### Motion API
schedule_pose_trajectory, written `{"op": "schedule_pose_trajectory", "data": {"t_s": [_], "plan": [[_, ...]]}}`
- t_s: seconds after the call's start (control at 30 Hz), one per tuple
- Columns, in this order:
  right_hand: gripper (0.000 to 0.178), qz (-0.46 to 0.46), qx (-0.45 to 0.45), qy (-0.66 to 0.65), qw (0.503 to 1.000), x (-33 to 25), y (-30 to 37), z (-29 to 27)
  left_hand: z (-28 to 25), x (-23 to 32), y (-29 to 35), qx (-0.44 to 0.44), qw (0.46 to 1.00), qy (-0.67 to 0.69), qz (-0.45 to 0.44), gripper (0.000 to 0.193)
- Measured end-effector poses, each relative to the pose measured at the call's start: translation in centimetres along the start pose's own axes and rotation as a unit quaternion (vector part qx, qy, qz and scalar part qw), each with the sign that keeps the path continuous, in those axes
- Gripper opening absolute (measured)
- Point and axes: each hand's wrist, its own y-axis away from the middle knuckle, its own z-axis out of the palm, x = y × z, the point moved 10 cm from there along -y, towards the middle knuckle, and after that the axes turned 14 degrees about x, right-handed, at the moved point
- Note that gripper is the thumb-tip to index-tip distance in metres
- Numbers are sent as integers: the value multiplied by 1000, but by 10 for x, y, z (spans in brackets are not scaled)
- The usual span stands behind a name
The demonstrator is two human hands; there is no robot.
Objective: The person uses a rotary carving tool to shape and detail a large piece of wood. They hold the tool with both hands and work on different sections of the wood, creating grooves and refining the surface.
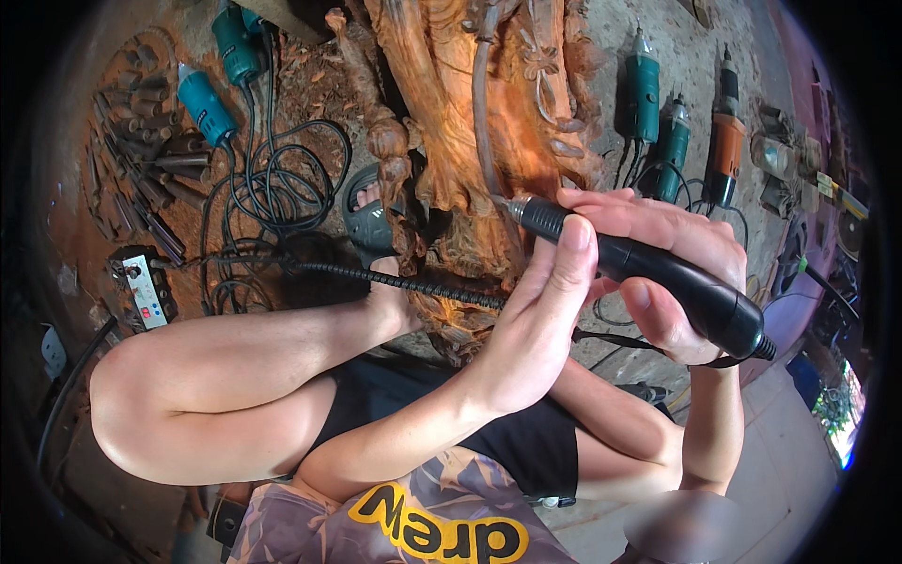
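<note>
A black rotary carving tool (648, 268) lies slantwise across both hands, its ribbed nose pointing up and left. Its thin metal bit meets or nearly meets a carved orange-brown wood piece (451, 103); contact is hard to tell. My right hand (681, 240) is closed round the tool's body, fingers over the top and thumb underneath. Near the nose, my left hand (540, 324) grips with its thumb up along the collar; its other fingers are partly hidden behind the tool. The carving shows knotty, rounded forms on its left and leafy relief on its right.
Teal power tools (207, 105) with tangled cords lie left of the carving, near many dark rod-like pieces (155, 169). Several more tools, green (643, 89) and orange (727, 150), lie right. A black coiled cord (404, 280) crosses toward a white power strip (144, 291). My bent legs flank the work.
</note>
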Motion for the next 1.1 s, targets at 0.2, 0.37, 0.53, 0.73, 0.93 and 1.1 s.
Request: {"op": "schedule_pose_trajectory", "data": {"t_s": [0.2,0.37,0.53,0.73,0.93,1.1], "plan": [[41,-15,-8,8,1000,4,6,1,-1,-13,5,1,1000,18,-13,68],[42,5,22,-2,1000,4,7,-3,-1,-11,4,-8,1000,12,-9,66],[41,16,-8,3,1000,4,9,-2,-1,-17,7,-4,999,25,-22,65],[41,-2,-39,2,999,3,14,2,-4,-32,14,31,996,72,-50,66],[45,-26,-1,3,1000,-3,10,-2,4,-14,9,-1,999,31,-38,68],[47,-31,-19,20,999,-3,12,1,0,-23,13,-5,998,46,-53,68]]}}
